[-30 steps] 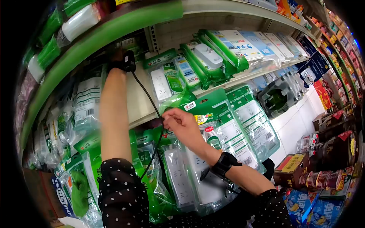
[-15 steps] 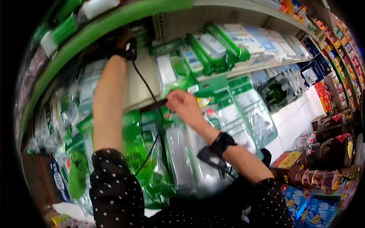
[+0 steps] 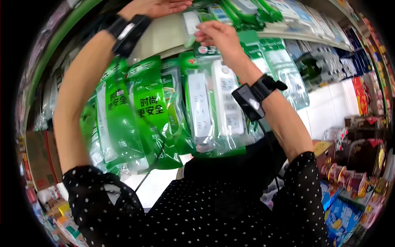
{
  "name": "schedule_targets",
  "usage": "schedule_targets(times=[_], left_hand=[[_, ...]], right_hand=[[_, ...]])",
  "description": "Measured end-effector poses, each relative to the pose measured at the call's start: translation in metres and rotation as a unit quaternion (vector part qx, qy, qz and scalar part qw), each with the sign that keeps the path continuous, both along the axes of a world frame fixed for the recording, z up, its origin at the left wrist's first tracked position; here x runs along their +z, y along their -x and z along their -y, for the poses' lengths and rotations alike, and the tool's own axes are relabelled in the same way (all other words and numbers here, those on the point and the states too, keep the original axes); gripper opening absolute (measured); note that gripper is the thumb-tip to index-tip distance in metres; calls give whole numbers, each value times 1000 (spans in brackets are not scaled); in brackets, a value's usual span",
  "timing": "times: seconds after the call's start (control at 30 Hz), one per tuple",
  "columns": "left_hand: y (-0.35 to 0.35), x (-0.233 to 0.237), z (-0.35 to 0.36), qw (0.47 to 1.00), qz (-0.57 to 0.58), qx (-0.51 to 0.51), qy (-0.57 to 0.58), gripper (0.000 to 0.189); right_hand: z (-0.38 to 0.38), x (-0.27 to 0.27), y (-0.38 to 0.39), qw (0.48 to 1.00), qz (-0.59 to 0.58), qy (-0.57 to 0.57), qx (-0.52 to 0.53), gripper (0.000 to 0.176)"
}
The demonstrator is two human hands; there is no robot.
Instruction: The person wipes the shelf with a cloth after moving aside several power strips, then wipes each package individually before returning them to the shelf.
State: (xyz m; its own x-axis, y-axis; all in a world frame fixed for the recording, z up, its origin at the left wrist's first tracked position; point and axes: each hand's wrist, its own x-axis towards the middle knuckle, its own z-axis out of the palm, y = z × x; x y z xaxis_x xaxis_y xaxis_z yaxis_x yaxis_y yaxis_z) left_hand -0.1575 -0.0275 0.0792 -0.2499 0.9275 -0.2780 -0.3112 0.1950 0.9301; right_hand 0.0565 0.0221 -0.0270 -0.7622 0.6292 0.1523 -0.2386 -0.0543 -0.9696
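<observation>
My right hand point(image 3: 218, 37) is raised near the top of the view. Its fingertips pinch the green header of a hanging power strip pack point(image 3: 225, 105) in clear plastic. A second power strip pack point(image 3: 200, 111) hangs right beside it. My left hand point(image 3: 158, 6) is at the top edge with fingers stretched flat, by the packs lying on the shelf board point(image 3: 164, 35). Both wrists carry black bands with small devices, and a thin black cable runs down from them. Green bags with white lettering point(image 3: 150, 107) hang to the left between my arms.
A green shelf edge point(image 3: 57, 39) curves overhead at the left. More packaged sockets point(image 3: 284, 70) hang to the right. Red boxes and blue packs point(image 3: 341, 206) are stacked low on the right, and a cardboard box point(image 3: 37, 160) stands at the left.
My left hand has come out from deep in the shelf and now lies flat at the top. My right hand rose to the pack's header. The view tipped down, so the hanging packs fill the middle.
</observation>
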Motion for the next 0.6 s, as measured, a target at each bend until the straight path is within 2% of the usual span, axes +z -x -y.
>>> schedule_targets(times=[0.03,0.1,0.17,0.23,0.3,0.37,0.43,0.5,0.53,0.57,0.6], left_hand=[[-16,5,16,998,-19,-58,-10,46],[-43,5,43,973,-167,-160,-28,36],[-79,11,73,951,-223,-213,-18,38],[-120,12,109,931,-282,-230,29,39],[-155,7,143,904,-342,-253,37,39],[-174,-19,171,892,-396,-218,17,45],[-183,-42,191,901,-397,-175,18,52],[-184,-52,194,931,-312,-172,78,55],[-192,-53,195,944,-271,-155,107,55],[-195,-57,195,955,-227,-136,137,55],[-195,-64,193,950,-245,-138,137,55]], right_hand=[[1,10,-9,1000,-9,-12,-7,18],[0,24,-25,999,-9,15,-34,17],[-7,33,-40,995,21,64,-73,16],[-16,28,-58,989,42,90,-114,15],[-27,14,-78,987,92,60,-114,16],[-32,6,-98,983,100,77,-133,18],[-34,-3,-119,980,74,109,-151,19],[-53,-28,-122,984,10,94,-148,18],[-59,-25,-142,990,-28,83,-111,18],[-75,-25,-157,996,-31,-4,-81,22],[-97,-12,-175,997,-73,10,-36,23]])
